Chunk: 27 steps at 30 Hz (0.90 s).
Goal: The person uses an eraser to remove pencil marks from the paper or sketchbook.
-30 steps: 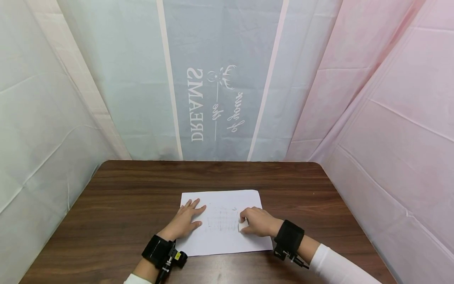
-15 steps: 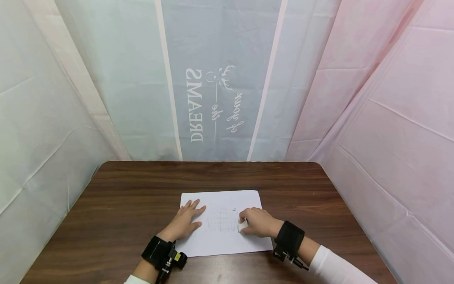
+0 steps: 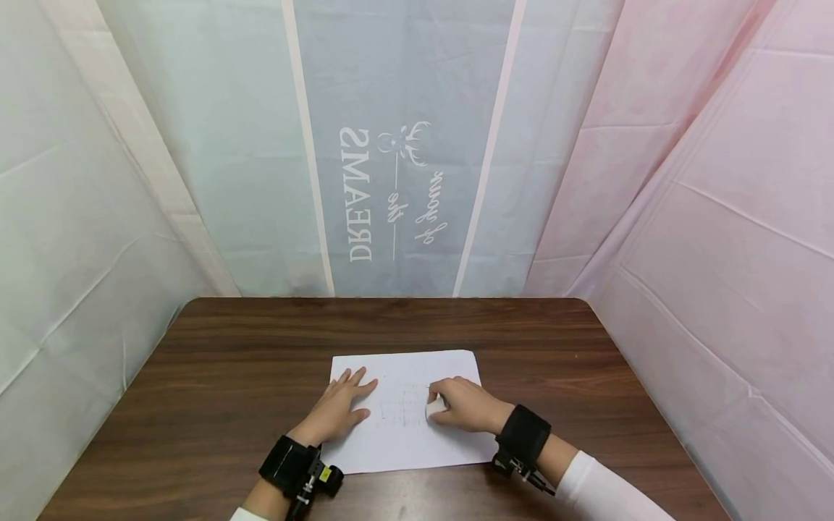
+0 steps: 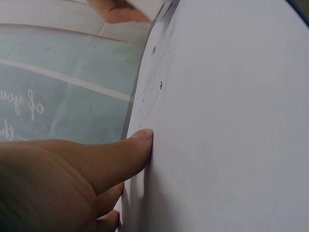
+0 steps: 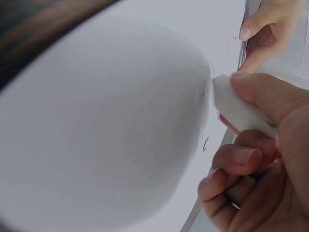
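Observation:
A white sheet of paper (image 3: 397, 452) lies on the table, with faint dark pencil-like marks (image 3: 404, 412) across its middle. My left hand (image 3: 335, 409) rests spread on the paper's left side, fingers and thumb straight. In the left wrist view its thumb (image 4: 130, 152) touches the sheet. My right hand (image 3: 470, 405) pinches a white eraser (image 3: 435, 407) between thumb and fingers, its end against the paper at the right of the marks. The right wrist view shows the eraser (image 5: 239, 106) tilted, one end on the sheet and the other hidden in the fingers.
The dark wooden table (image 3: 260, 333) extends around the paper on all sides. Pale printed curtains (image 3: 404, 72) hang behind it and at both sides. Each wrist wears a black strap (image 3: 523, 433) with a small camera and cable.
My right hand has slid a little to the left over the paper with the eraser, covering a small mark seen before near the upper right. The left hand stays in place.

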Tool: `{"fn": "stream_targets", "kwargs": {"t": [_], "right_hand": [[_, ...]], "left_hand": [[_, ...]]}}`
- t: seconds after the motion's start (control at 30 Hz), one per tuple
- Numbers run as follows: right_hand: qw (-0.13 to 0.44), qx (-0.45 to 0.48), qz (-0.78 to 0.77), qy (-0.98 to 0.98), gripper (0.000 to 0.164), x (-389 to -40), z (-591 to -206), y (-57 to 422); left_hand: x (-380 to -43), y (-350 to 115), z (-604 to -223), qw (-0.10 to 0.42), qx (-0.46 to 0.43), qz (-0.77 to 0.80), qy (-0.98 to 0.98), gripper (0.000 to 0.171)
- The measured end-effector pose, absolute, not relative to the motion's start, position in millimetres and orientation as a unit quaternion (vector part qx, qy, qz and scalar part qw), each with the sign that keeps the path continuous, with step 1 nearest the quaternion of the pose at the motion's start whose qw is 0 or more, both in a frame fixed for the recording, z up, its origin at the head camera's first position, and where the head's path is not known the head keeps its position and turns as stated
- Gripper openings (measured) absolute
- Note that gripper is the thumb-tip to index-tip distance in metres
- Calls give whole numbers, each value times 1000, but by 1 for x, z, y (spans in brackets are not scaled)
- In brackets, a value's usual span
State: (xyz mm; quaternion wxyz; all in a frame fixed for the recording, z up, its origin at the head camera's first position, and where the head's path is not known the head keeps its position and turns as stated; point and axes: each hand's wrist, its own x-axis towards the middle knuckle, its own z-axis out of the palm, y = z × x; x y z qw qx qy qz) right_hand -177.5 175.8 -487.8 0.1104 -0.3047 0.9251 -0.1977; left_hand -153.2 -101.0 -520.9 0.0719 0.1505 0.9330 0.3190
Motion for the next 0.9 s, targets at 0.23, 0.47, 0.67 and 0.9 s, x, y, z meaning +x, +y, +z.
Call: {"fn": "stream_targets", "kwargs": {"t": [0.23, 0.47, 0.67, 0.9], "right_hand": [[84, -312, -229, 918, 16, -191, -486, 151], [67, -320, -222, 919, 24, -202, -487, 122], [63, -321, -212, 921, 25, -210, -495, 105], [62, -311, -196, 928, 24, -216, -499, 96]], "left_hand": [[-153, -101, -521, 76, 154, 321, 931, 52], [-154, -103, -522, 77, 156, 321, 931, 51], [-155, -105, -522, 82, 159, 326, 928, 51], [-156, -106, -520, 86, 158, 329, 927, 50]]}}
